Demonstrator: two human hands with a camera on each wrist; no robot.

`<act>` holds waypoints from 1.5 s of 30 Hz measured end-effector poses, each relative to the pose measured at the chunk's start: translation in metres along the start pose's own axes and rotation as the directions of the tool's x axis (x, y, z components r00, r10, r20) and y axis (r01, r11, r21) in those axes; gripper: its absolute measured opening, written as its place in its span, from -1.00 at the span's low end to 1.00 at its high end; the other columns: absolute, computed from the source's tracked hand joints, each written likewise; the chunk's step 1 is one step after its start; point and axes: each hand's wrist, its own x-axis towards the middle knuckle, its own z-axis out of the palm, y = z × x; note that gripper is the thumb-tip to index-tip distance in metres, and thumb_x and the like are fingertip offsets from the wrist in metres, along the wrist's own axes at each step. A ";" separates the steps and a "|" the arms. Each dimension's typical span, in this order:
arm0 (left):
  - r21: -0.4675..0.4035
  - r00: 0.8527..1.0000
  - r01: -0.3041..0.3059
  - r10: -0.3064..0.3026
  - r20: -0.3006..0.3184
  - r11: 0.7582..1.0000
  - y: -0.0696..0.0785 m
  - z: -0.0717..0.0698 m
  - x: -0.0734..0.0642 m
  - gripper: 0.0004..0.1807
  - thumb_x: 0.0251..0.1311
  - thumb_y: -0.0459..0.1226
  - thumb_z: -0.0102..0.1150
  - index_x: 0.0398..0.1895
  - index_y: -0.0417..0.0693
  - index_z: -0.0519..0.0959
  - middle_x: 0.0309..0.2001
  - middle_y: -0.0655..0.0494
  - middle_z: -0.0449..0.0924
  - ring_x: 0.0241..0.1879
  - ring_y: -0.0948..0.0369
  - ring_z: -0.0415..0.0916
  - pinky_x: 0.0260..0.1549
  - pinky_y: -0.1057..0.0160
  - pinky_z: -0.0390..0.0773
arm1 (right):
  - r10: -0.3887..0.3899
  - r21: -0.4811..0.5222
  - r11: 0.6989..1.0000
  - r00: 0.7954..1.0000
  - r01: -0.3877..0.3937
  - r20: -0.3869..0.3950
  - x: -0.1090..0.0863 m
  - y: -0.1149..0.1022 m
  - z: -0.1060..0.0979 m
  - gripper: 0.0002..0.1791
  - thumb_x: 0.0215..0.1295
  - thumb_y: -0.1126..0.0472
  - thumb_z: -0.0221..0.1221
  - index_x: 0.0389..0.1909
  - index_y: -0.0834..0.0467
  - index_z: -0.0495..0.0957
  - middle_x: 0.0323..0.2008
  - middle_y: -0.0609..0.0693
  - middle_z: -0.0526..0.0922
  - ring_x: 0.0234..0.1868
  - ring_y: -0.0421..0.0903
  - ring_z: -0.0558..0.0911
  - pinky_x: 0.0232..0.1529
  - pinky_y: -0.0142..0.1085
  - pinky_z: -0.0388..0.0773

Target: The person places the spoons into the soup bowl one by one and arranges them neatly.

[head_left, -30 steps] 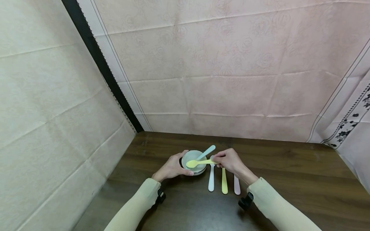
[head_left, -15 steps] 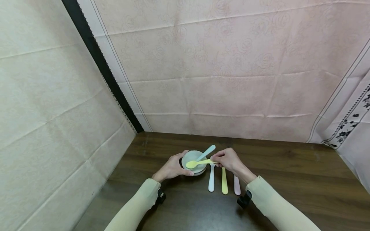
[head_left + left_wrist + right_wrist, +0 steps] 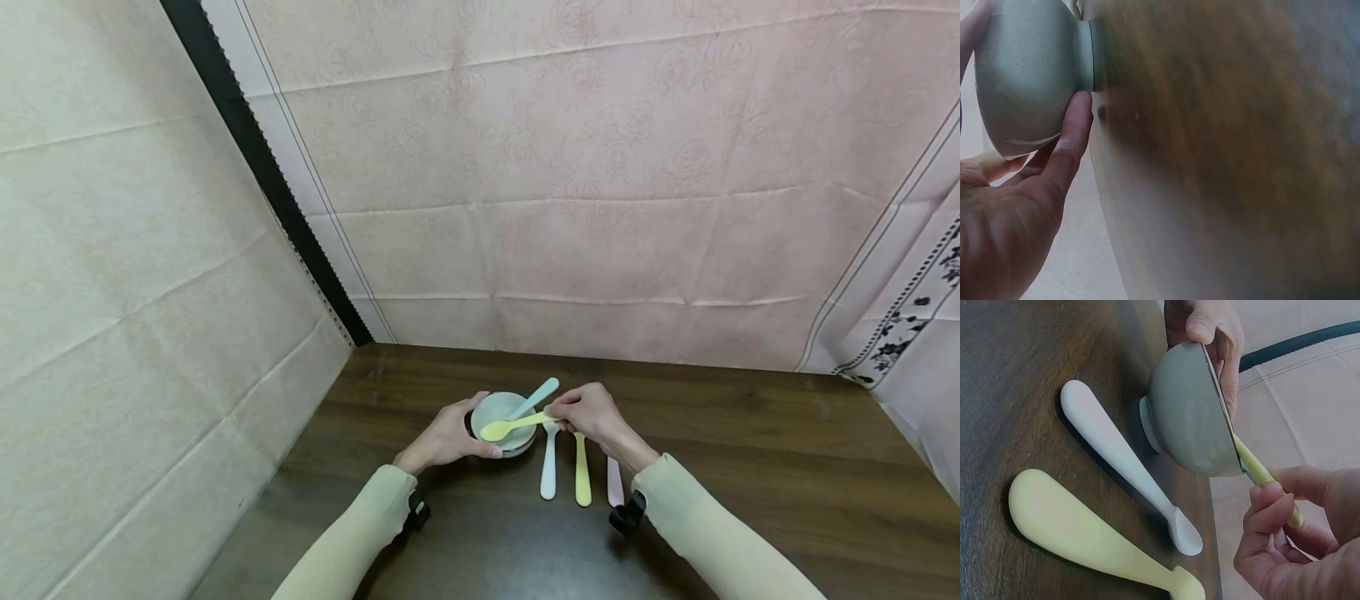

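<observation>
Yellow spoon (image 3: 517,423), likely light, stiff: your right fingers (image 3: 1272,515) pinch handle (image 3: 1255,461), best hold; left fingers (image 3: 1072,134) grip bowl (image 3: 1188,412), probably breakable.

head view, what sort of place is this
Probably a makeshift recording corner rather than a real kitchen: creased, patterned cloth screens the back and sides of a dark wooden tabletop, and a small black device sits at each sleeve cuff.

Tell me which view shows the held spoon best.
Head: the held spoon shows from scoop to right grip. Right wrist shows only its handle, the bowl hiding its scoop; I can't make it out in left wrist.
</observation>
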 end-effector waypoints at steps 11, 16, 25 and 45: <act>-0.007 1.000 -0.011 0.011 0.014 1.000 -0.002 -0.002 -0.001 0.28 0.03 0.03 0.75 0.73 -0.21 0.20 0.64 -0.20 0.37 0.55 -0.11 0.42 0.52 -0.25 0.42 | 0.040 0.056 0.998 0.998 -0.038 -0.041 0.004 -0.001 0.004 -0.82 0.42 0.21 0.43 -0.21 0.29 0.84 -0.51 0.04 0.78 -0.51 -0.24 0.59 -0.31 -0.33 0.62; -0.015 1.000 -0.005 0.005 0.010 1.000 -0.002 -0.002 0.000 0.28 0.02 0.03 0.76 0.73 -0.18 0.21 0.62 -0.18 0.39 0.53 -0.10 0.44 0.53 -0.23 0.42 | 0.048 0.075 0.996 0.997 -0.044 -0.055 0.007 -0.002 0.004 -0.82 0.41 0.21 0.43 -0.22 0.29 0.84 -0.52 0.07 0.78 -0.50 -0.22 0.60 -0.35 -0.34 0.56; -0.016 1.000 -0.008 0.008 0.006 1.000 -0.001 -0.002 -0.001 0.26 0.04 -0.01 0.75 0.73 -0.19 0.20 0.63 -0.20 0.38 0.54 -0.11 0.43 0.52 -0.24 0.43 | 0.062 0.106 0.993 0.995 -0.053 -0.079 0.012 -0.001 0.007 -0.81 0.43 0.22 0.41 -0.19 0.31 0.82 -0.53 0.05 0.79 -0.53 -0.26 0.61 -0.30 -0.34 0.63; -0.009 1.000 -0.007 0.007 0.006 1.000 -0.002 -0.002 -0.001 0.25 0.05 0.00 0.75 0.72 -0.19 0.21 0.61 -0.18 0.41 0.52 -0.10 0.45 0.51 -0.23 0.44 | 0.056 0.116 0.992 0.996 -0.048 -0.070 0.016 0.002 0.007 -0.78 0.42 0.19 0.44 -0.12 0.29 0.83 -0.36 0.15 0.86 -0.41 -0.16 0.73 -0.24 -0.30 0.67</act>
